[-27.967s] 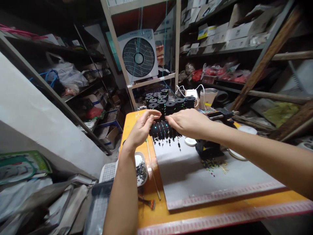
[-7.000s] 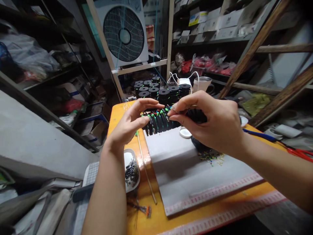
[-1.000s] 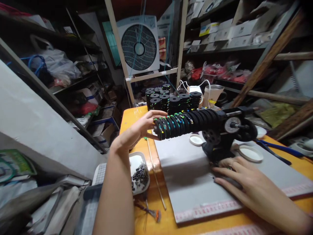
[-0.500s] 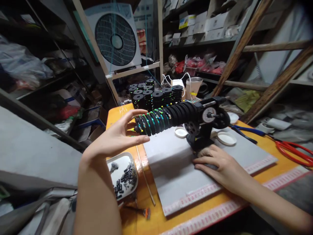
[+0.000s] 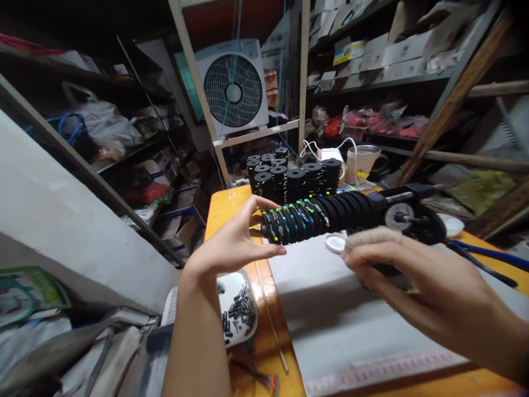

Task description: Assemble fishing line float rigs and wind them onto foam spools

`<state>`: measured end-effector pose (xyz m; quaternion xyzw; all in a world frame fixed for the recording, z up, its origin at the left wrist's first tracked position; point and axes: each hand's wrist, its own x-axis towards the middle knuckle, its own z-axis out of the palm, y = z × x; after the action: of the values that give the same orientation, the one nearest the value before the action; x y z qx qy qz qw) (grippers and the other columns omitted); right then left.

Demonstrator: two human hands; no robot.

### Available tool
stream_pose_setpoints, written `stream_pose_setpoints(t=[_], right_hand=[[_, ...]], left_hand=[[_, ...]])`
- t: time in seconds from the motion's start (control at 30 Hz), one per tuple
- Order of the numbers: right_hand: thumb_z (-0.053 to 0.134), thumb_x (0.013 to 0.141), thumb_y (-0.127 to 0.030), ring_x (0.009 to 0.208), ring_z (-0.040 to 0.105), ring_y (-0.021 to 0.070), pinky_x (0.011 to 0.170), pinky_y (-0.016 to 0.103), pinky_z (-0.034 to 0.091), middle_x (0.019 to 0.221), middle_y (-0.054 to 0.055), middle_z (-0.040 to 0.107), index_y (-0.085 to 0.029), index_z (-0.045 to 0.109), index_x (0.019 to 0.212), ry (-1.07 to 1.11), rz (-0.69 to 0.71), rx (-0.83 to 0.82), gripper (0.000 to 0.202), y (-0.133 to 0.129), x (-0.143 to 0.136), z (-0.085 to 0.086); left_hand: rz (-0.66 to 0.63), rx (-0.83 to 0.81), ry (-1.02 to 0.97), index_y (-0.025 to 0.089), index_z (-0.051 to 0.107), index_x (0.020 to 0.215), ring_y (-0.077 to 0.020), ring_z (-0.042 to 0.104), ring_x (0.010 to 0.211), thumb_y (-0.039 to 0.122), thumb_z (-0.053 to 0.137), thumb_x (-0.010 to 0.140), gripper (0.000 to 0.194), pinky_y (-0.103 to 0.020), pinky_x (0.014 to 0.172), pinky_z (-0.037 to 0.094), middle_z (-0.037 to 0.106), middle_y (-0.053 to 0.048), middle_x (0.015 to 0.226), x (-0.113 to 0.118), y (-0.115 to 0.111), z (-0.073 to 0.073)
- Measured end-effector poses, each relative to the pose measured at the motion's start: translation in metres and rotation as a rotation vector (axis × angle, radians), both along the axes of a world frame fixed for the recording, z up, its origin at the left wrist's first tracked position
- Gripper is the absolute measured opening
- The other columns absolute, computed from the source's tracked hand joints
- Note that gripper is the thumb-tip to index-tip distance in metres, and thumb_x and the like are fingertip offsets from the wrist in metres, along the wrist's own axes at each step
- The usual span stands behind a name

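A black ribbed cylinder juts leftward from a black geared device, with green, blue and yellow bits along its left half. My left hand is wrapped round its left end, thumb below and fingers above and behind. My right hand is raised in front of the device, fingers bent together and somewhat blurred. What it holds, if anything, is hard to make out; something pale and fuzzy shows along its upper edge. Below the cylinder lies white paper on the yellow table.
Stacks of black discs stand behind the cylinder, near a mug. A white tray of small metal parts, a thin stick, a round white lid and blue-handled pliers lie about. A fan is behind.
My right hand has lifted off the paper by the device's base to the cylinder's height. The view has shifted, so everything sits further right; my left hand stays at the cylinder's end.
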<state>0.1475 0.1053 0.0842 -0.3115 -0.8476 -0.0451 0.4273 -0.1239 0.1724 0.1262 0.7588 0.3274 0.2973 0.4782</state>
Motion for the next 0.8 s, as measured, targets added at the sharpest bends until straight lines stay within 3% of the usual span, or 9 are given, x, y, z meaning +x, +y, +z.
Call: stream_pose_setpoints(t=[0.1, 0.2, 0.43, 0.8], right_hand=[[0.059, 0.09, -0.008, 0.082, 0.07, 0.0142, 0.073, 0.022, 0.056, 0.096, 0.005, 0.07, -0.02, 0.061, 0.098, -0.013, 0.021, 0.119, 0.015, 0.015, -0.019, 0.03], [0.061, 0.089, -0.007, 0.079, 0.072, 0.0144, 0.072, 0.023, 0.057, 0.091, 0.003, 0.072, -0.021, 0.059, 0.096, 0.007, 0.037, 0.209, 0.016, 0.028, -0.033, 0.041], [0.064, 0.091, -0.01, 0.076, 0.074, 0.0149, 0.068, 0.024, 0.059, 0.09, 0.001, 0.075, -0.023, 0.056, 0.101, -0.004, 0.009, 0.291, 0.018, 0.043, -0.045, 0.037], [0.064, 0.091, -0.008, 0.074, 0.074, 0.0141, 0.068, 0.023, 0.058, 0.087, 0.0, 0.075, -0.023, 0.056, 0.097, -0.01, 0.046, 0.3, 0.018, 0.044, -0.056, 0.038]], left_hand=[[-0.01, 0.051, -0.013, 0.026, 0.045, 0.114, -0.0255, 0.059, 0.113, 0.024, 0.081, 0.078, 0.051, -0.043, 0.095, 0.051, 0.057, -0.008, 0.124, 0.0, 0.0, 0.0], [-0.012, 0.076, -0.028, 0.027, 0.045, 0.113, -0.0249, 0.058, 0.114, 0.024, 0.083, 0.077, 0.052, -0.042, 0.096, 0.051, 0.054, -0.008, 0.128, -0.001, 0.002, -0.001], [-0.012, 0.064, -0.061, 0.028, 0.046, 0.105, -0.0246, 0.059, 0.112, 0.023, 0.085, 0.074, 0.05, -0.039, 0.089, 0.054, 0.055, -0.005, 0.121, -0.002, 0.003, -0.002], [-0.034, -0.027, -0.12, 0.028, 0.047, 0.107, -0.0209, 0.063, 0.101, 0.025, 0.084, 0.076, 0.049, -0.036, 0.082, 0.056, 0.055, -0.004, 0.118, -0.003, 0.005, -0.005]])
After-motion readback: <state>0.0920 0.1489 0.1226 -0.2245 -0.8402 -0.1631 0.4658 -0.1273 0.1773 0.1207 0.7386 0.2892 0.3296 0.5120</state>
